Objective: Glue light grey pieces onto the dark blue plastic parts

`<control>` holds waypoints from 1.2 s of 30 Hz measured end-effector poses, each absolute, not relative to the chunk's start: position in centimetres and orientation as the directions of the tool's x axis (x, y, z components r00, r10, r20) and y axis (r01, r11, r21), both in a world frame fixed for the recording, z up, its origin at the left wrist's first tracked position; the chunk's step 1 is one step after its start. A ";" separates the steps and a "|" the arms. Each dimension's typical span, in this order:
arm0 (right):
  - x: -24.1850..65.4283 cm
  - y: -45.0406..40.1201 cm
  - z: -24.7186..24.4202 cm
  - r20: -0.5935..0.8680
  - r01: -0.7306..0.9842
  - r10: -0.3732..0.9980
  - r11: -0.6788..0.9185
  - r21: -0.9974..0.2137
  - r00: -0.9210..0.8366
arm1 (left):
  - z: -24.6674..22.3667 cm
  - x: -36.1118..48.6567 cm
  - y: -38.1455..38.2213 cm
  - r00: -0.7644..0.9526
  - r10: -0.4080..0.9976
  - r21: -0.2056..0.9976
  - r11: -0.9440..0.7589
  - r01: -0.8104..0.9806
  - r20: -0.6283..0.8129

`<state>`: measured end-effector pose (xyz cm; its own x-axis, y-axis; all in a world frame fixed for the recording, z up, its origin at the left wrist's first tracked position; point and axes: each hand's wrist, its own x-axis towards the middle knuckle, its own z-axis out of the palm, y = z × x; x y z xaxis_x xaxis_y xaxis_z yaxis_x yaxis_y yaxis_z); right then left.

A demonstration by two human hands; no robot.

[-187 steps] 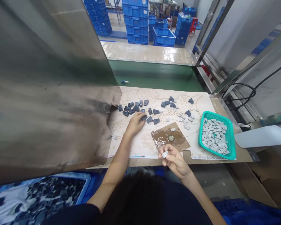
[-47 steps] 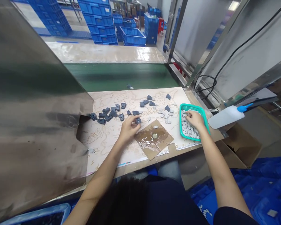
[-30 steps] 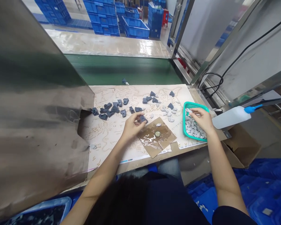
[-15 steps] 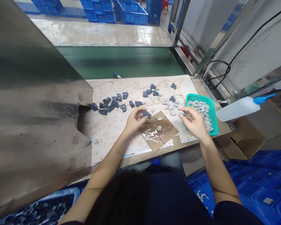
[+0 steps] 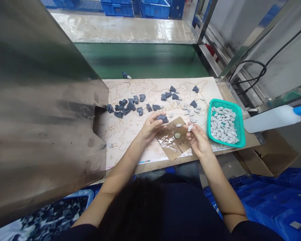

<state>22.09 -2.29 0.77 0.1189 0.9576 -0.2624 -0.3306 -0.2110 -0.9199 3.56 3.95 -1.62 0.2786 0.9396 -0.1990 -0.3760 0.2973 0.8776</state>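
My left hand (image 5: 152, 126) is closed on a dark blue-grey plastic piece (image 5: 162, 118), held over the upper left edge of a brown cardboard square (image 5: 171, 147). Between the fingertips of my right hand (image 5: 197, 138) is a small light-grey piece (image 5: 190, 128), at the square's right side. Wet, shiny liquid is smeared on the cardboard, with a small round disc (image 5: 177, 135) and another light-grey piece (image 5: 179, 125) lying there. Loose dark pieces (image 5: 130, 106) are scattered beyond my left hand, and some have a light-grey part against them.
A green basket (image 5: 241, 129) full of light-grey pieces stands right of my right hand. Beside it a white squeeze bottle (image 5: 271, 118) with a blue tip lies tilted. A green conveyor belt (image 5: 145, 60) runs behind the table; a metal panel (image 5: 47, 110) rises at left.
My right hand has come left from beside the basket to the cardboard, carrying a light-grey piece. My left hand still holds the dark piece, now turned differently. The whole view has shifted slightly.
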 end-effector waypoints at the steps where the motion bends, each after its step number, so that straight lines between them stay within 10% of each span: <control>1: 22.0 -2.3 0.9 -0.270 -0.355 0.955 -0.212 -0.910 0.122 | -1.5 3.6 3.9 0.275 0.938 0.866 0.309 -0.393 -0.209; 23: 20.6 -3.3 3.0 -0.288 -0.456 0.953 -0.217 -0.863 0.091 | -1.1 3.5 3.8 0.333 0.923 0.823 0.337 -0.457 -0.194; 36: 21.2 -2.8 -1.3 -0.143 -0.066 0.961 -0.131 -0.989 0.238 | -1.1 3.4 3.6 0.452 0.892 0.800 0.295 -0.522 -0.034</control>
